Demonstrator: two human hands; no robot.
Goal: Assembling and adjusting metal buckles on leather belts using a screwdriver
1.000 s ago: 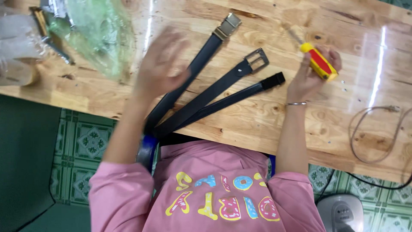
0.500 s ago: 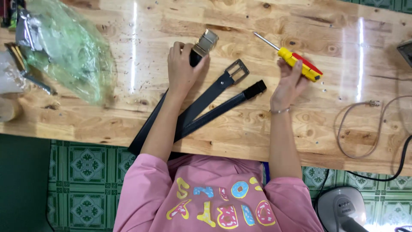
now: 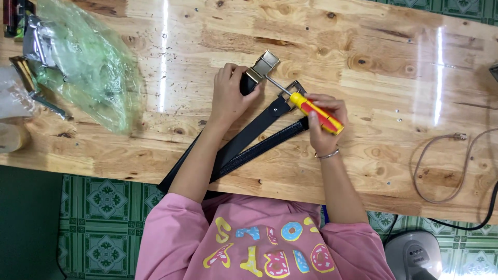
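Black belts (image 3: 249, 140) lie diagonally on the wooden table (image 3: 373, 57), running off its near edge. My left hand (image 3: 231, 98) presses down on the strap of one belt just behind its gold-coloured buckle (image 3: 264, 65). My right hand (image 3: 324, 122) grips a screwdriver with a yellow and red handle (image 3: 316, 111). Its metal shaft points up-left, with the tip at the gold buckle. A second belt's dark buckle (image 3: 296, 87) lies under the shaft, partly hidden. A third strap end (image 3: 295, 128) lies beside my right hand.
A crumpled green plastic bag (image 3: 83, 67) covers the table's left part, with metal pieces (image 3: 31, 78) beside it. A thin brown cable loop (image 3: 446, 166) and a black cable (image 3: 485, 215) lie at the right. A grey device (image 3: 415, 256) stands on the tiled floor.
My right hand carried the screwdriver left from the open table and set its tip at the gold buckle. My left hand settled on the strap behind that buckle.
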